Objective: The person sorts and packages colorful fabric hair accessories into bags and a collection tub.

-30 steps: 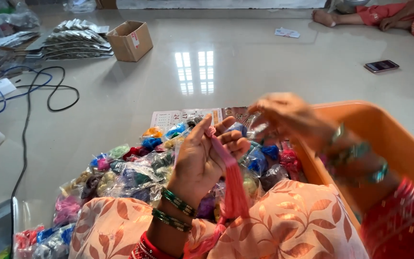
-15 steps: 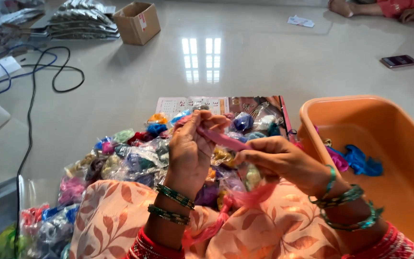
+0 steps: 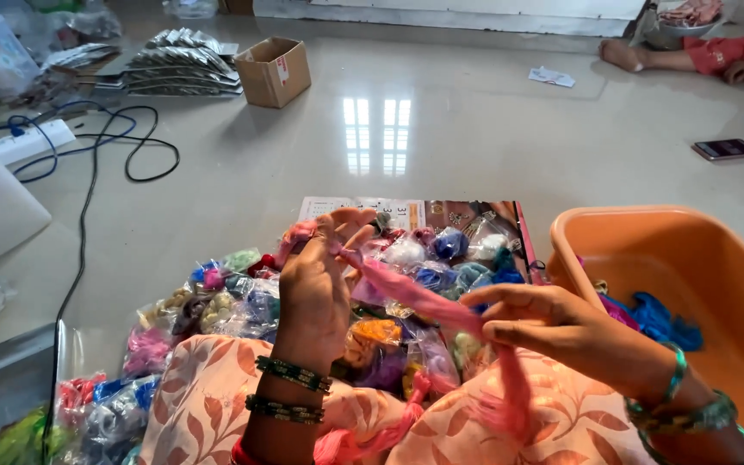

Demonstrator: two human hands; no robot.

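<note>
Both hands grip one pink thread bundle (image 3: 424, 297) over my lap: left hand (image 3: 316, 288) pinches its top end, right hand (image 3: 553, 327) closes around the middle. Bagged threads (image 3: 243, 301) crowd underneath, orange tub (image 3: 647, 232) hugs the right, floor (image 3: 441, 155) ahead looks wide open.

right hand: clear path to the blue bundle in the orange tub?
Probably yes. The tub is open-topped and sits beside the right hand, nothing between it and the blue bundle. But that hand is pinching pink thread.
</note>
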